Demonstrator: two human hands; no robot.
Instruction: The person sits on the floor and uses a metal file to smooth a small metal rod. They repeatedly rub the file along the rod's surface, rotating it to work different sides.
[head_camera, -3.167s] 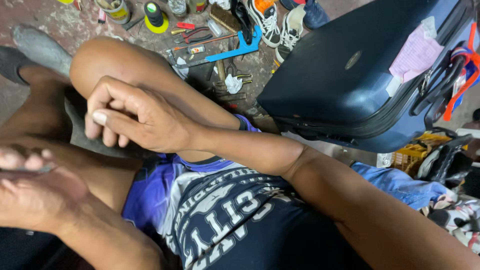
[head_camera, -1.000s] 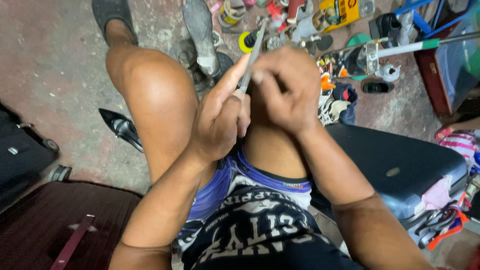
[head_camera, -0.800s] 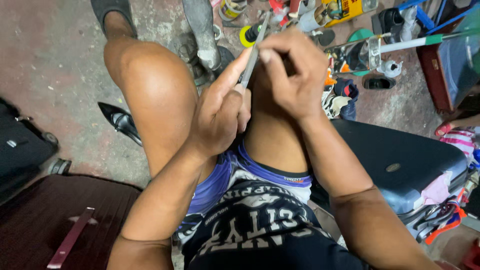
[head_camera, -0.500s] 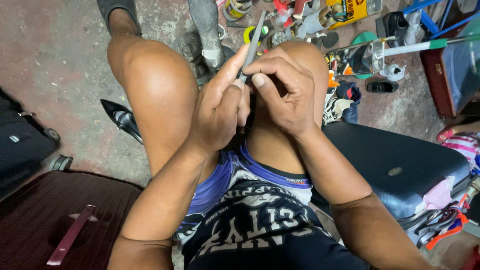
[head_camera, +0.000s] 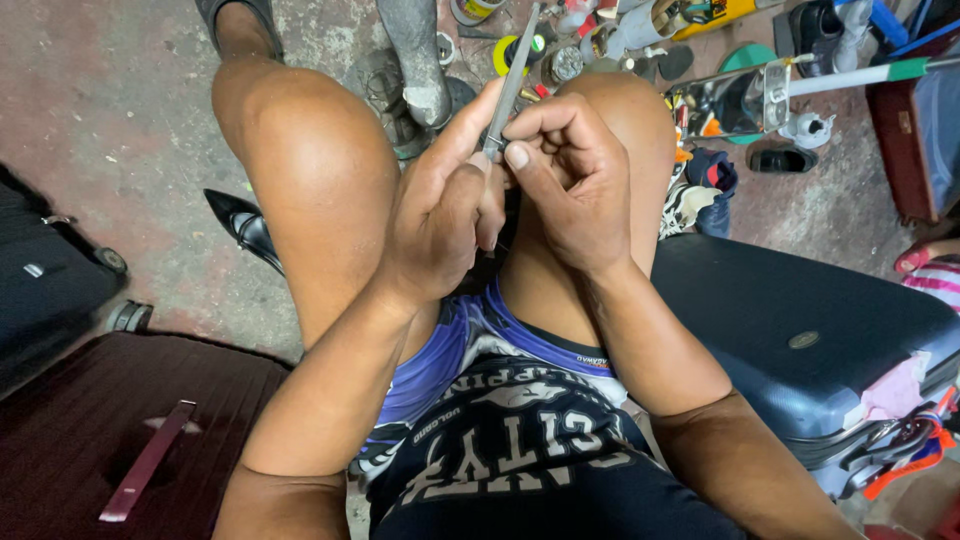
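Metal is what both hands meet on: a thin, flat, grey blade (head_camera: 510, 85), long and narrow, rising tilted from between the fingers up toward the clutter at the top of the view. The left hand (head_camera: 440, 215) grasps its lower end, forefinger laid straight along the strip. The right hand (head_camera: 575, 175) is curled, thumb and fingertips pinched at the same spot near the blade's base, touching the left hand. Both sit above the bare knees of the seated person.

To the right lies a dark blue hard-shell suitcase (head_camera: 800, 330), smooth and rounded, with a small oval badge on its lid and a pale pink cloth (head_camera: 890, 390) draped at its lower corner. Lower left is a maroon suitcase (head_camera: 110, 430) with a ribbed surface and a flat strap handle. A glossy black pointed shoe (head_camera: 245, 225) rests on the rough, stained concrete floor (head_camera: 110, 120). A round yellow tin (head_camera: 515, 55) stands just behind the blade among small tools.

Compared with half a second ago, the right thumb has straightened and the hands sit a little higher; the blade keeps its tilt.
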